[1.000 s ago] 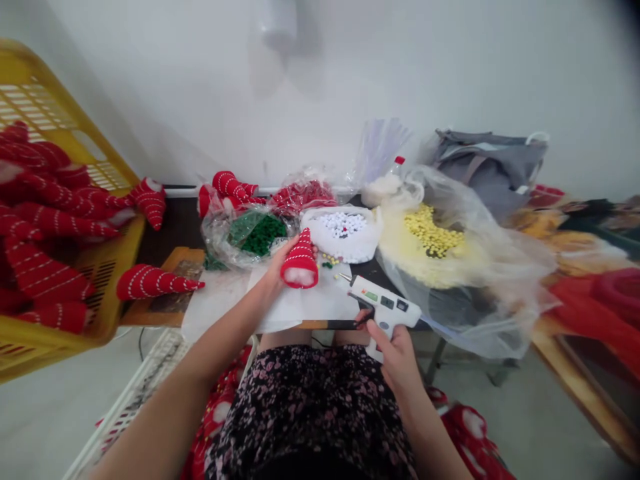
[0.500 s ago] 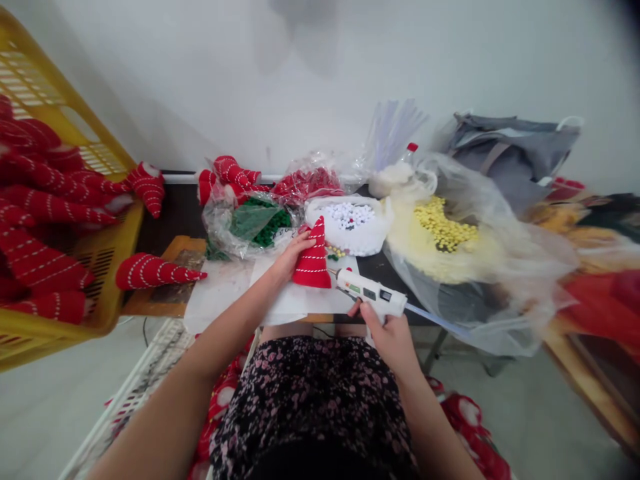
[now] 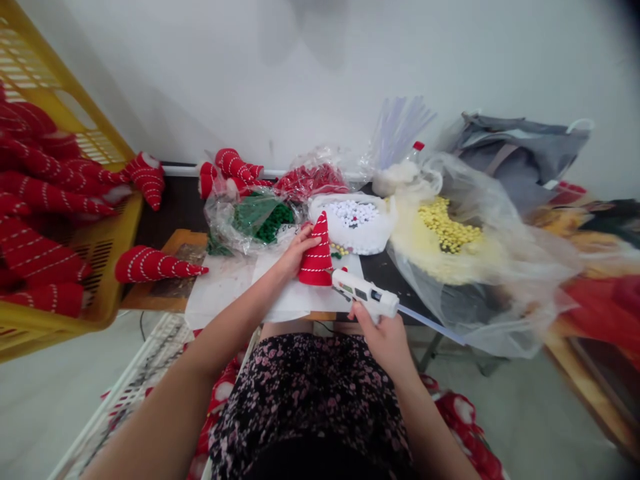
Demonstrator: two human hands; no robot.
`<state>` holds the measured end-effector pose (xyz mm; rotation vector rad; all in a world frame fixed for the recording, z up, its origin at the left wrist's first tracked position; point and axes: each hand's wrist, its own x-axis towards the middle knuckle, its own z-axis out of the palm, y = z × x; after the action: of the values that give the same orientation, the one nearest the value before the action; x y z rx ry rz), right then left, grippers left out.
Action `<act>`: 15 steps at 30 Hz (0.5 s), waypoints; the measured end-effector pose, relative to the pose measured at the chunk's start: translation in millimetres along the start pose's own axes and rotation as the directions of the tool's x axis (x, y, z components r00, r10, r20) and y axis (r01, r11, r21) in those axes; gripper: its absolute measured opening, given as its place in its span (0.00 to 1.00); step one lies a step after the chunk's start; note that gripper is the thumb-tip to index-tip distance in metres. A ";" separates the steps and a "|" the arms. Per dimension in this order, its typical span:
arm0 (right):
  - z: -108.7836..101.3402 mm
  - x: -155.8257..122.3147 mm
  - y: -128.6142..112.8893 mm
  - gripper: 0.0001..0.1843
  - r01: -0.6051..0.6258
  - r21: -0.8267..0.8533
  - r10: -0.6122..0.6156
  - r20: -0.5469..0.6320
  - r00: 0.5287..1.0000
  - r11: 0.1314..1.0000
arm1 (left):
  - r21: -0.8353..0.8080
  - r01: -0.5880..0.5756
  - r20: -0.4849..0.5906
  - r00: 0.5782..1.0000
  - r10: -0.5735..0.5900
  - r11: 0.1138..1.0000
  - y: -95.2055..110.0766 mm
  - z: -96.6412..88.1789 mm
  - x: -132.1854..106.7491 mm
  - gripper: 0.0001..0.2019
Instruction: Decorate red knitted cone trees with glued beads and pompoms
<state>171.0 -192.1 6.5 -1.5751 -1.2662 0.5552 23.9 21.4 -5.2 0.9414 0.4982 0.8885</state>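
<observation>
My left hand (image 3: 299,252) is closed on a red cone hat (image 3: 317,261) with white dashed stitching, its tip pointing up, above white paper (image 3: 220,287). In my right hand (image 3: 383,333) is a white glue gun (image 3: 363,291), gripped by its handle, with a clear glue stick (image 3: 430,325) coming out of the back. The nozzle end meets the lower right edge of the hat; whether it touches, I cannot tell. Just behind the hat lie white pompoms (image 3: 353,213) in a bag and a few small yellow and green pompoms (image 3: 339,251).
A yellow crate (image 3: 115,293) full of red striped cones stands at left. Another red cone (image 3: 155,265) lies beside it. Bags of green pompoms (image 3: 263,217), red pieces (image 3: 313,181) and yellow pompoms (image 3: 447,223) line the table. Glue sticks (image 3: 403,130) and a grey bag (image 3: 520,157) are behind.
The glue gun has turned a little and its nozzle end has come in closer to the hat's lower edge. The hat has shifted slightly in my left hand's hold.
</observation>
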 end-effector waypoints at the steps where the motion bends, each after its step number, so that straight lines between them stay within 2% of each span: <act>1: 0.3 -0.1 0.3 0.21 0.000 -0.011 0.000 -0.007 1.000 1.000 | 0.002 -0.001 0.000 1.000 0.001 1.000 -0.2 0.0 0.1 0.26; 15: 0.3 -0.5 -1.1 0.22 0.035 -0.071 -0.035 -0.006 0.999 0.997 | -0.048 0.017 -0.029 0.999 -0.018 0.999 1.2 3.1 -0.9 0.29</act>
<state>170.1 -192.4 7.2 -1.6088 -1.3186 0.4871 25.1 19.5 -2.6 0.8804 0.5080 0.8961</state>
